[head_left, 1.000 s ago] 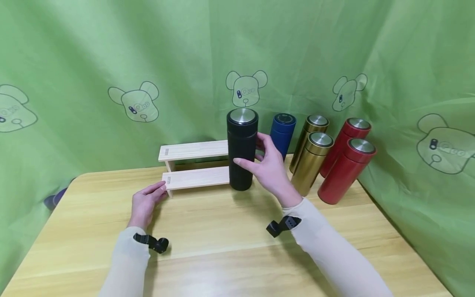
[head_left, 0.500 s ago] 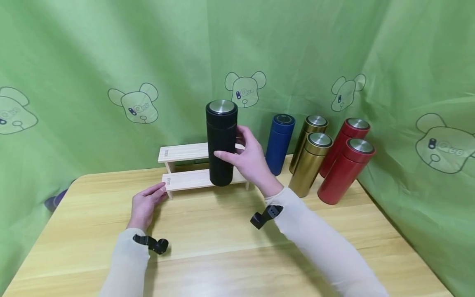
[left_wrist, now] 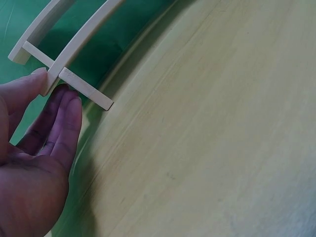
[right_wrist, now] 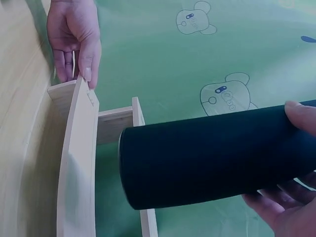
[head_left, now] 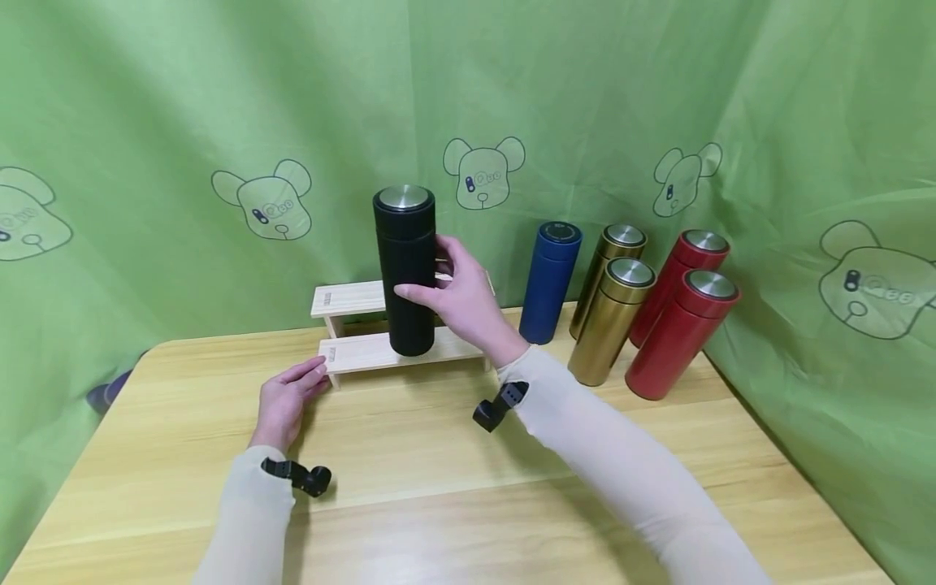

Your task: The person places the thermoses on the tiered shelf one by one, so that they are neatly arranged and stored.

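My right hand [head_left: 468, 296] grips a black thermos bottle [head_left: 406, 268] with a steel-topped lid, thumb on one side and fingers on the other. The bottle is upright in front of a two-step wooden rack [head_left: 358, 353]; in the right wrist view its base [right_wrist: 163, 168] is off the lower board [right_wrist: 79, 163]. My left hand [head_left: 285, 402] pinches the left end of the rack's lower board. In the left wrist view, the thumb of that hand [left_wrist: 34, 173] lies on the board and its fingers are under it. The bottle and right hand hide part of the upper board [head_left: 349, 298].
Right of the rack stand a blue bottle [head_left: 550, 284], two gold bottles [head_left: 603, 333] and two red bottles [head_left: 678, 341], all upright on the wooden table [head_left: 409, 487]. A green curtain [head_left: 351, 106] hangs close behind the table and along its right side.
My right hand has carried the black thermos bottle leftward and up, from the rack's right end to its middle. The blue bottle has come into fuller view. My left hand stays put.
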`<action>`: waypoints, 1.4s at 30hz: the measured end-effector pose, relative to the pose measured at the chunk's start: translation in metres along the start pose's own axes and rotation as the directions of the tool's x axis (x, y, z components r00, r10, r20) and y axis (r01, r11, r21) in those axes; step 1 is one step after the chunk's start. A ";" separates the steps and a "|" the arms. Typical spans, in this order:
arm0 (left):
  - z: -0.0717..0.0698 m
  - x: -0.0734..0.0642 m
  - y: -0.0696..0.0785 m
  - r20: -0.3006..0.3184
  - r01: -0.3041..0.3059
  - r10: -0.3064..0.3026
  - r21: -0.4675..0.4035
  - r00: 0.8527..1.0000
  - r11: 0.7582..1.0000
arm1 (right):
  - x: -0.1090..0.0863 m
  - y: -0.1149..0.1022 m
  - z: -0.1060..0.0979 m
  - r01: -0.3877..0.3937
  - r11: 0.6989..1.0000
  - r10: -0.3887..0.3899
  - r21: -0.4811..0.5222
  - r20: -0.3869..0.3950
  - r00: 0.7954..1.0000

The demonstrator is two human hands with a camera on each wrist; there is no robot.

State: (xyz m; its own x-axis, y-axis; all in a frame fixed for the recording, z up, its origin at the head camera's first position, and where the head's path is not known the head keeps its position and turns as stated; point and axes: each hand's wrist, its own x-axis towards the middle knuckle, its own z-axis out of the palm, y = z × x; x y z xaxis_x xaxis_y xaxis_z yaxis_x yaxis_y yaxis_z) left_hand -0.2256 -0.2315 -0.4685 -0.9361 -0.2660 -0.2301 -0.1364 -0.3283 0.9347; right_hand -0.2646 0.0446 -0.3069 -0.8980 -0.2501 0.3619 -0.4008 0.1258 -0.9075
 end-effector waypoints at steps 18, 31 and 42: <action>0.000 -0.001 0.000 0.016 -0.013 0.013 -0.026 1.000 1.000 | 0.027 -0.006 0.042 0.009 1.000 -0.008 -0.012 0.042 0.999; -0.001 0.000 0.000 0.021 -0.033 0.034 -0.022 0.999 0.999 | 0.056 -0.010 0.067 -0.013 0.999 0.013 0.036 -0.007 1.000; -0.004 -0.002 0.001 0.018 -0.030 0.030 -0.018 0.999 0.999 | 0.078 -0.012 0.080 -0.030 0.999 0.030 0.044 0.005 1.000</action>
State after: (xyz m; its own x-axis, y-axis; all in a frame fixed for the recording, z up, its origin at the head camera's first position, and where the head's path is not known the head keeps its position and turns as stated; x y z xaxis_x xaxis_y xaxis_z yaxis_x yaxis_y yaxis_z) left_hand -0.2227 -0.2348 -0.4680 -0.9454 -0.2596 -0.1971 -0.1027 -0.3367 0.9360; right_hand -0.3157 -0.0532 -0.2845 -0.9088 -0.2507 0.3335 -0.3651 0.0906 -0.9266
